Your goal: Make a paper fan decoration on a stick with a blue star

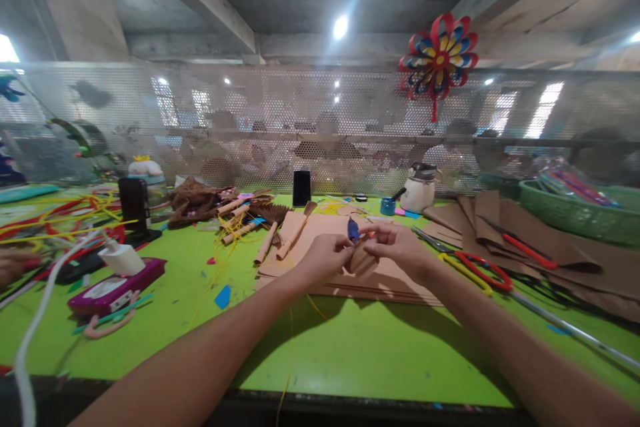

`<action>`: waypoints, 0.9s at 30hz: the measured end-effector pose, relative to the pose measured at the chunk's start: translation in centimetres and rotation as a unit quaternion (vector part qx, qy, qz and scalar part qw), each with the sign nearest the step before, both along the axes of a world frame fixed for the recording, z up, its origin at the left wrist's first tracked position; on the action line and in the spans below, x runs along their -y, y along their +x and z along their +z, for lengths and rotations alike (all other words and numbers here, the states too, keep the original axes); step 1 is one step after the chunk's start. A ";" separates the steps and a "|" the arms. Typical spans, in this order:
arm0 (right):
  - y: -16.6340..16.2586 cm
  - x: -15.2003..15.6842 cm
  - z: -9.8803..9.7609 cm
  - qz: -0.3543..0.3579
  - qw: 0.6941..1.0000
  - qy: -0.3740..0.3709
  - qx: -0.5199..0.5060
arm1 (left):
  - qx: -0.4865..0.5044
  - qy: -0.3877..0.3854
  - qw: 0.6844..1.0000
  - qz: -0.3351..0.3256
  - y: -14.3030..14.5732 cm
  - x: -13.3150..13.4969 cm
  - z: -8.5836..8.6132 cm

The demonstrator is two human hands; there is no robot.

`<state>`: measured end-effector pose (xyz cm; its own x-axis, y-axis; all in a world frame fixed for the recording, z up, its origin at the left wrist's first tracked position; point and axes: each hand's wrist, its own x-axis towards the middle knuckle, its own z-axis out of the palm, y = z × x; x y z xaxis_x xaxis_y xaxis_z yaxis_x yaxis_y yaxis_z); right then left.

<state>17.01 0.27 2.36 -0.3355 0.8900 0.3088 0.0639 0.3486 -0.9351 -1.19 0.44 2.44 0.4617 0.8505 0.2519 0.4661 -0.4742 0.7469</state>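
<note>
Head view: brown paper piece, streaked, blurred, in 2 hands.

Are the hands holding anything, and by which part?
The left hand and right hand hold a brown paper piece between them, apparently by its upper edge; exact fingertip contact is blurred.

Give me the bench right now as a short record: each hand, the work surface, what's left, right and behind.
Right hand: holding a small brown piece
Left hand: fingers at that piece; exact contact unclear
Under the hands: brown paper sheets on a green table
Left: purple power strip with white plug
Right: red-handled scissors, green basket
Behind: upright phone, white jug
</note>
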 end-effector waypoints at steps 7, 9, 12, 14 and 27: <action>-0.5 -0.7 -1.2 -0.048 0.999 0.016 -0.017 | -0.130 0.184 0.974 0.000 0.1 0.6 -0.5; -0.6 -0.9 -1.6 -0.055 0.998 0.022 -0.017 | -0.120 0.167 0.979 -0.011 0.2 0.6 -0.5; -0.6 -1.1 -1.8 -0.060 0.998 0.027 -0.019 | -0.092 0.126 0.988 -0.014 0.2 0.5 -0.5; -0.6 -1.1 -1.8 -0.062 0.998 0.029 -0.015 | -0.082 0.117 0.990 -0.005 0.3 0.4 -0.6; -0.7 -0.3 -0.8 0.000 0.997 -0.028 -0.074 | -0.075 0.142 0.987 0.005 0.4 0.3 -0.6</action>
<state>16.29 0.53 1.53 -0.2896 0.9073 0.3049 -0.0767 0.2956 -0.9522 -0.84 0.12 1.81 0.5029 0.7605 0.4108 0.5670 -0.6489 0.5073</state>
